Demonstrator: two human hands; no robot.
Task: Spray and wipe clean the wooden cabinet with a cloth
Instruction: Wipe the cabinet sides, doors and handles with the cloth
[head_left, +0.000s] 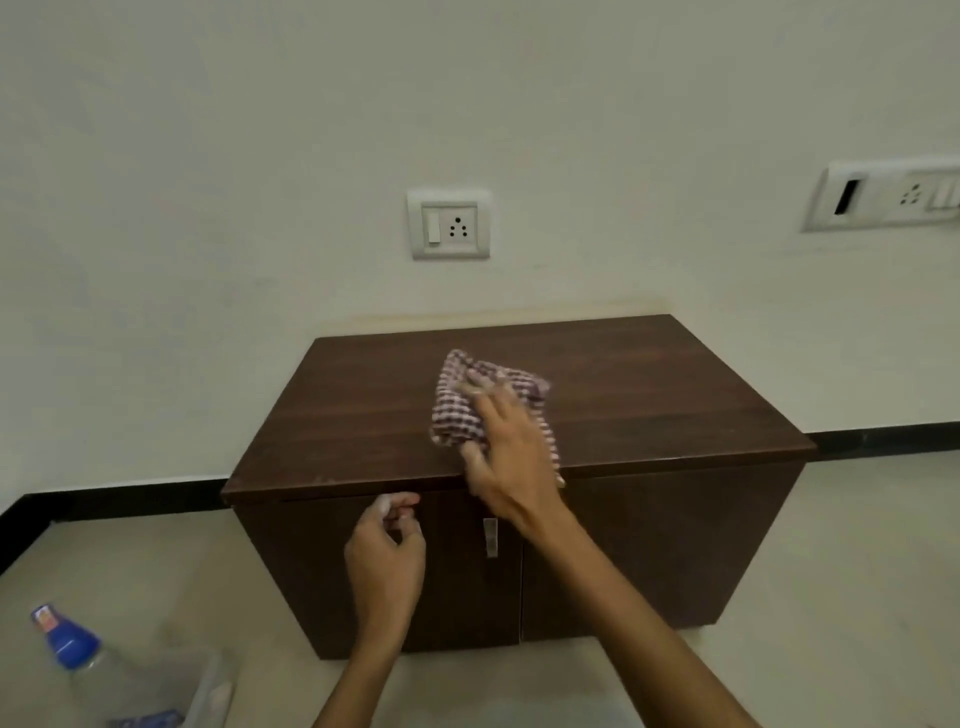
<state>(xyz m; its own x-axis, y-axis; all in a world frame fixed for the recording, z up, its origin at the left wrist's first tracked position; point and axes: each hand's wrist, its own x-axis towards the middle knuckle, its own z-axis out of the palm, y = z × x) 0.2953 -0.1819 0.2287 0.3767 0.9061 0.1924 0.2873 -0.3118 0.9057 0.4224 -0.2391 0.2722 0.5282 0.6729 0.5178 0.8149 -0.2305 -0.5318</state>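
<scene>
- I see the dark wooden cabinet (363, 415) standing on the floor (831, 597) against the far wall (208, 182), its two doors closed.
- My right hand (506, 457) lies flat on the checked cloth (462, 410), fingers spread, pressing it onto the cabinet top near the front edge, a little right of the middle; the grip is a flat press, not a closed fist.
- A corner of the cloth hangs over the front edge just beside my wrist.
- My left hand (387, 556) hovers in front of the left door, fingers curled loosely together and holding nothing.
- A metal handle (490, 538) shows on the door front between my two arms.
- The spray bottle (98, 670) with a blue top stands on the floor at near left, well apart from the cabinet.
- A socket (450, 224) sits on the wall above the cabinet.
</scene>
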